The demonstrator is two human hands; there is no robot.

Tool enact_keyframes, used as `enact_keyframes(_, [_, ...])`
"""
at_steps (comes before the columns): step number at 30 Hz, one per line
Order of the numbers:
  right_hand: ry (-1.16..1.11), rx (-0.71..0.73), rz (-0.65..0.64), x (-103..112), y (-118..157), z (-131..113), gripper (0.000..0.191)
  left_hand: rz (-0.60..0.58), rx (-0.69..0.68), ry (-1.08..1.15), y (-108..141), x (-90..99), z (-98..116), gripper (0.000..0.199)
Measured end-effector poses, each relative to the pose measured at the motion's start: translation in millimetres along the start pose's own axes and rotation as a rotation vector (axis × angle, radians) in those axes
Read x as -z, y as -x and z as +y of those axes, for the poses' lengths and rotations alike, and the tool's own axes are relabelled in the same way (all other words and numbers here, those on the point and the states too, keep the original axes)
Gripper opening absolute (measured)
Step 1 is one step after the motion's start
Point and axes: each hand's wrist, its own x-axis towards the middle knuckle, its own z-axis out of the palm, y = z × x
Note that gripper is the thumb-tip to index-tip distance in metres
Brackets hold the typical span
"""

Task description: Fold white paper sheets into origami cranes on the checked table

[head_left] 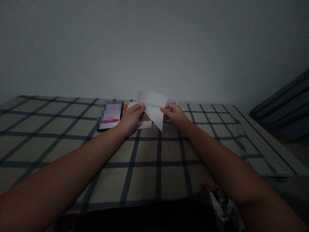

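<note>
Both my hands hold one folded sheet of white paper above the checked cloth. Its lower end comes to a point, and its upper part is a wider flap with faint print. My left hand pinches the paper's left edge between thumb and fingers. On the right edge, my right hand has its thumb in front and its fingers behind, mostly hidden. Under and behind my left hand lies a white booklet or paper stack, partly covered. A tablet or phone with a lit screen is left of that hand, its upper left pixelated.
A checked cloth in cream and dark blue covers the surface, which meets a plain grey wall. Something orange sits beside the screen device. Dark folded fabric hangs at the far right. Patterned fabric shows near my right forearm.
</note>
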Motion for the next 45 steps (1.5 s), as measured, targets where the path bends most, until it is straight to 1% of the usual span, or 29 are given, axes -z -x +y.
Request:
enact_keyframes(3, [-0.028,-0.003,-0.015,-1,-2,4,0.028,0.0,0.001,0.056,0,-0.2,0,0.02])
enact_keyframes(7, [-0.011,-0.002,-0.016,0,-1,4,0.03,-0.01,-0.007,0.088,-1,0.3,1,0.026])
enact_keyframes(10, [-0.011,0.013,-0.006,2,-1,2,0.033,-0.049,-0.015,0.02,0,0.8,0,0.029])
enact_keyframes(12, [-0.01,0.016,0.01,3,-1,2,0.034,-0.09,-0.009,-0.06,0,1.0,0,0.026])
enact_keyframes(14, [-0.01,0.005,0.019,2,-1,3,0.036,-0.099,0.003,-0.12,1,1.2,-1,0.022])
enact_keyframes(16, [-0.035,-0.006,0.013,1,-2,4,0.037,-0.073,0.005,-0.143,1,1.3,-2,0.019])
enact_keyframes(19, [-0.087,-0.032,-0.03,-1,-2,7,0.036,-0.029,-0.034,-0.156,0,1.3,-2,0.019])
enact_keyframes(24, [-0.041,-0.04,-0.057,1,-1,7,0.028,-0.051,-0.033,-0.131,-2,1.6,-3,0.024])
enact_keyframes(28, [-0.054,-0.082,-0.133,2,1,6,0.027,0.033,-0.111,-0.051,-3,3.0,-2,0.03])
enact_keyframes(30, [-0.072,-0.095,-0.149,0,1,7,0.028,0.059,-0.127,-0.042,-3,3.7,0,0.031])
enact_keyframes(33, [-0.098,-0.088,-0.115,-2,0,7,0.029,0.062,-0.109,-0.043,-2,3.2,3,0.032])
enact_keyframes(36, [-0.08,-0.025,-0.03,-1,-2,6,0.031,0.045,-0.066,0.004,0,1.1,5,0.029])
enact_keyframes(38, [-0.039,0.014,0.005,1,-2,5,0.033,0.063,-0.058,0.055,0,-0.1,6,0.027])
enact_keyframes(40, [-0.008,0.03,0.006,3,-2,5,0.035,0.108,-0.085,0.063,0,-0.1,7,0.024])
enact_keyframes(43, [-0.007,0.034,-0.005,4,-1,4,0.035,0.165,-0.154,-0.028,-2,2.6,8,0.022])
enact_keyframes(45, [-0.002,0.053,0.006,4,0,3,0.035,0.172,-0.192,-0.099,-3,5.2,8,0.024])
